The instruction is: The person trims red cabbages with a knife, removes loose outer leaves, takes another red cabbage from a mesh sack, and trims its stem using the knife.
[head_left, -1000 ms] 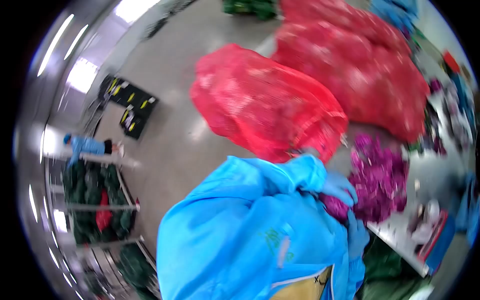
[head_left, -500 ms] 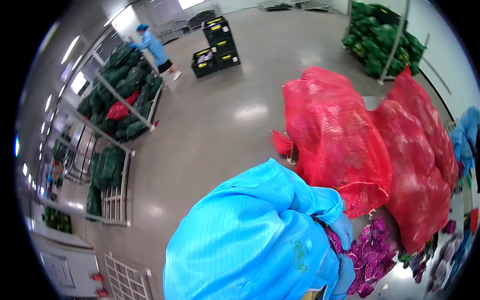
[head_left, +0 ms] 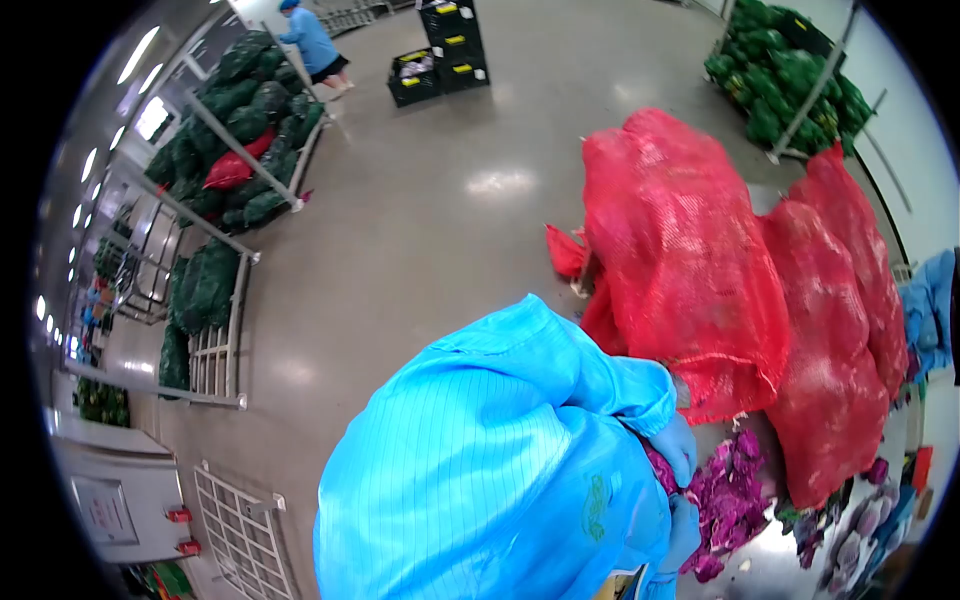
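My left hand [head_left: 677, 448], in a blue glove, is closed against a red cabbage [head_left: 658, 469], mostly hidden by my bright blue sleeve [head_left: 640, 392]. Just below it, my right hand [head_left: 684, 530], also gloved in blue, is curled at the lower side of the same cabbage, its fingers partly covered. Beside both hands lies a heap of loose purple cabbage leaves [head_left: 728, 495]. A large red mesh sack [head_left: 680, 250] stands right above the heap, its open mouth facing my hands.
More full red sacks [head_left: 825, 340] lean at the right, near another person's blue sleeve [head_left: 930, 310]. Green sacks fill metal racks [head_left: 240, 270] at left and a pallet [head_left: 785, 85] at upper right. Black crates [head_left: 455, 50] are stacked behind; a person [head_left: 312, 42] stands by the rack.
The view has tilted, so the background has shifted upward. My hands remain close together at the cabbage. The person by the far rack has changed posture slightly.
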The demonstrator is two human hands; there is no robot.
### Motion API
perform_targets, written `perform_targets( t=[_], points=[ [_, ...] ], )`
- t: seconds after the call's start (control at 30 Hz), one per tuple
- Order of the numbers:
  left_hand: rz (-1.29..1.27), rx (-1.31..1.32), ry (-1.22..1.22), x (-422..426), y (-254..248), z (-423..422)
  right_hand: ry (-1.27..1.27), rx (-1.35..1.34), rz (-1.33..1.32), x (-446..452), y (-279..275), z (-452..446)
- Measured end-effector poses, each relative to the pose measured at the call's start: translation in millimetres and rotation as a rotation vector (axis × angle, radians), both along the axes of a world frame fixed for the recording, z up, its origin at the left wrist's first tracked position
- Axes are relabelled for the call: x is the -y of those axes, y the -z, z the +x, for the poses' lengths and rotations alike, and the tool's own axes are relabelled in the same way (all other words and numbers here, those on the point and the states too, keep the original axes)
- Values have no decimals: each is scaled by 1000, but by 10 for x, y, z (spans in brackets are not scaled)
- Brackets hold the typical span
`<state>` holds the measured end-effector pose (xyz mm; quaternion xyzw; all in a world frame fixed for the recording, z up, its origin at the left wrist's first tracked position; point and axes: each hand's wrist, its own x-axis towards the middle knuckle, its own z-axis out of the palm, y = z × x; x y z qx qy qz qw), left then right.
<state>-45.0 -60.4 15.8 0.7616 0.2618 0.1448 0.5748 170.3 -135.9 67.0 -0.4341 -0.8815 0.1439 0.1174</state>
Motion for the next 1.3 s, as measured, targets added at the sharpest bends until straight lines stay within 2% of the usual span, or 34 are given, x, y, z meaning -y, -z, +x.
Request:
perform_targets(
  t=[0.03, 0.1, 0.23, 0.3, 0.37, 0.43, 0.5, 0.57, 0.63, 0.8, 0.83, 0.87, 1.0, 1.1, 1.3],
  points=[
    [1, -13, 28, -36, -24, 29, 8, -37, 78, 6, 36, 36],
    [-11, 1, 63, -81, -11, 82, 26, 43, 87, 53, 96, 125],
    [-31, 26, 87, -99, -66, 15, 171, -24, 145, 200, 228, 126],
    [-10, -48, 1, -115, -98, 4, 329, 313, 100, 271, 286, 105],
    [1, -50, 48, -158, -164, 2, 200, 272, 188, 206, 130, 67],
    [19, -76, 71, -209, -214, -27, 147, 75, 81, 131, -38, -10],
    [38, -156, 112, -249, -202, -25, 152, 95, -40, 90, -201, -91],
    [61, -129, 163, -308, -142, -6, 132, 106, -83, 44, -243, -92],
    [5, -164, 202, -357, -250, -4, 176, 22, -141, 24, -268, -106],
    [-62, 101, 236, -467, -55, -47, 301, -109, -100, -11, -234, -166],
    [-184, 125, 237, -458, -36, -51, 346, -166, -99, -3, -212, -179],
    [-200, 155, 203, -435, -42, -59, 407, -233, -125, -10, -231, -170],
    [-161, 251, 150, -463, -17, -37, 506, -403, -203, -34, -218, -188],
    [-259, 276, 165, -465, -116, -45, 568, -473, -163, 21, -171, -207],
    [-263, 352, 273, -518, -64, -51, 660, -637, -87, 219, 113, -204]
  ],
)
